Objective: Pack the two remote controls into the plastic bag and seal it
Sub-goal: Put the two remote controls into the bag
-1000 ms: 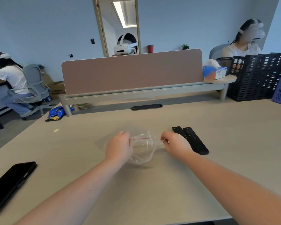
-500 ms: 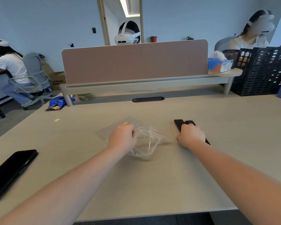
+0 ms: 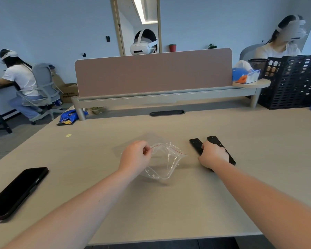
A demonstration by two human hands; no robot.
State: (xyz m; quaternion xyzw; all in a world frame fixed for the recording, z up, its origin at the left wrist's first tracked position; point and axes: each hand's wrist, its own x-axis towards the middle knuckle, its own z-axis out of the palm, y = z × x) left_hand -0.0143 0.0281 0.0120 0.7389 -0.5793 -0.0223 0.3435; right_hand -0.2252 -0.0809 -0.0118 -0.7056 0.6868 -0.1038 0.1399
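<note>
Left hand (image 3: 136, 156) is pinched on the red-striped mouth of the plastic bag (image 3: 164, 159) mid-desk, while right hand (image 3: 214, 155) is closed over the two remote controls (image 3: 196, 143) lying just right of it on the desk (image 3: 187, 203).

At centre we see a clear, crumpled plastic zip bag with a red seal strip (image 3: 166, 159), its mouth open and lifted at one corner, its lower end resting on the tabletop. Just to its right lie two slim black rectangular remote controls, one on the left (image 3: 196, 144) and one on the right (image 3: 216, 141), flat, side by side, angled away.
</note>
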